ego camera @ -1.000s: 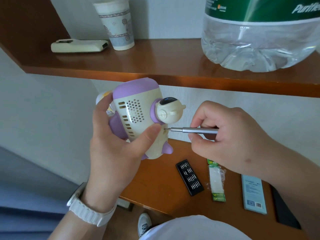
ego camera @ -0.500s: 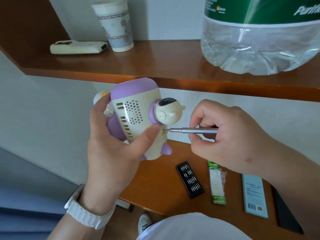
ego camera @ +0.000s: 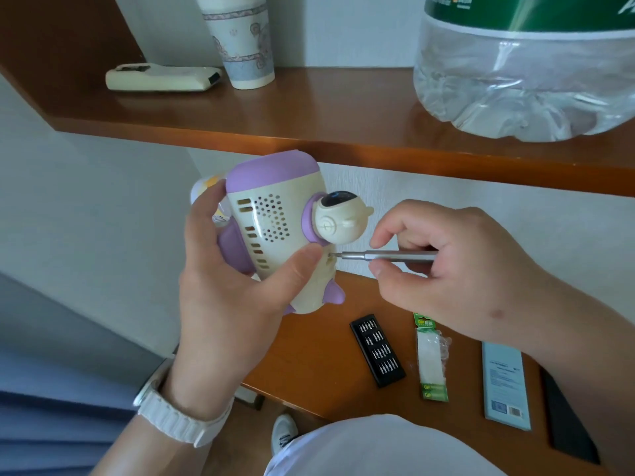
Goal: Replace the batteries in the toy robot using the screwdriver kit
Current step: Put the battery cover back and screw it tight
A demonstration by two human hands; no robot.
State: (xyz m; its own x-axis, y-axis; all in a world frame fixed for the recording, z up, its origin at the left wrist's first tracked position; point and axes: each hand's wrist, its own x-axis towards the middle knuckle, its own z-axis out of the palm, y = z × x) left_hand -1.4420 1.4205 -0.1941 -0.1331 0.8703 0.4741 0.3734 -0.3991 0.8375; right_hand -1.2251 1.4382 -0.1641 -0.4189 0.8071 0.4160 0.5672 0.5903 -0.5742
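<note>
Toy robot (ego camera: 275, 228) in left hand (ego camera: 226, 304)

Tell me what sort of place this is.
Probably a bedroom or hotel room, not a workshop: a wooden shelf holds a remote control, a paper cup and a big water bottle above a desk.
</note>
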